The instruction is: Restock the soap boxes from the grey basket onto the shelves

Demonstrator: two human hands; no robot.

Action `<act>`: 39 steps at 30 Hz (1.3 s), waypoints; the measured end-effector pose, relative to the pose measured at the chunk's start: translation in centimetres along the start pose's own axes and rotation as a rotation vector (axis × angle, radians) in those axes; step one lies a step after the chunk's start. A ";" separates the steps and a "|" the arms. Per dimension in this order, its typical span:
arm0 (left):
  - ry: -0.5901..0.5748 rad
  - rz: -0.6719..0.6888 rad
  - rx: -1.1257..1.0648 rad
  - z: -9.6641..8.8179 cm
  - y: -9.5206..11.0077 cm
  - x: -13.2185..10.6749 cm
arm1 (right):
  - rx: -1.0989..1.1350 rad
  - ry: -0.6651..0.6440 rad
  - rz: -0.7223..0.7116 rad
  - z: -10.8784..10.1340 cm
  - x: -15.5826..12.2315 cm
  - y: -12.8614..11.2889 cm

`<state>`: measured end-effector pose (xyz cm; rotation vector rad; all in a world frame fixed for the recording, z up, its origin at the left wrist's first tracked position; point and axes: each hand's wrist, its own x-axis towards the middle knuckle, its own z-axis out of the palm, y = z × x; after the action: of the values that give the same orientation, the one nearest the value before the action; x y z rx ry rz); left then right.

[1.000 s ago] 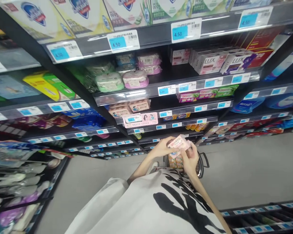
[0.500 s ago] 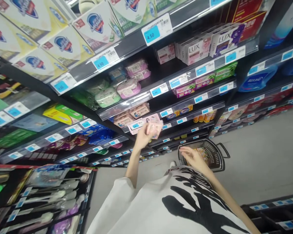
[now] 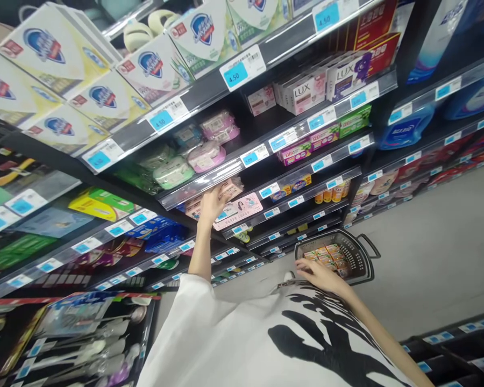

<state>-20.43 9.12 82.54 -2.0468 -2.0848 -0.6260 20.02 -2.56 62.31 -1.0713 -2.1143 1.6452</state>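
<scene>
My left hand (image 3: 212, 204) is raised to a middle shelf, its fingers closed on a pink soap box (image 3: 230, 188) that sits among similar boxes at the shelf's front edge. A pink shelf card (image 3: 242, 209) hangs just below it. Lower down, my right hand (image 3: 321, 272) hovers with loose, spread fingers and nothing in it. It is at the near rim of a dark shopping basket (image 3: 361, 257) on the floor. Several small orange and pink boxes (image 3: 326, 255) lie in the basket.
Dark shelves (image 3: 210, 80) with blue price tags fill the left and top of the view, holding soap cartons, LUX boxes (image 3: 306, 91) and green and pink soap cases (image 3: 173, 171). Grey floor (image 3: 435, 247) stretches to the right. Another shelf unit (image 3: 460, 344) stands at the lower right.
My left hand carried the pink box up from in front of my chest to the shelf. My right hand let go of it and dropped towards the basket. The view tilted left.
</scene>
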 end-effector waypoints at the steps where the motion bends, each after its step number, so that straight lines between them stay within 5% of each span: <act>1: -0.010 0.015 0.012 0.1 -0.1 0.0 | -0.001 0.000 0.005 0.0 -0.1 0.1; 16: -0.039 0.026 0.285 0.7 1.4 -0.5 | -0.023 -0.036 0.017 -0.3 -0.7 -0.5; 39: -0.075 0.180 0.200 1.3 -0.1 -2.0 | -0.013 -0.088 0.042 -0.1 0.7 0.3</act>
<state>-20.14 7.80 80.56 -2.1380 -1.8856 -0.3040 19.76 -1.98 61.93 -1.0734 -2.1741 1.7296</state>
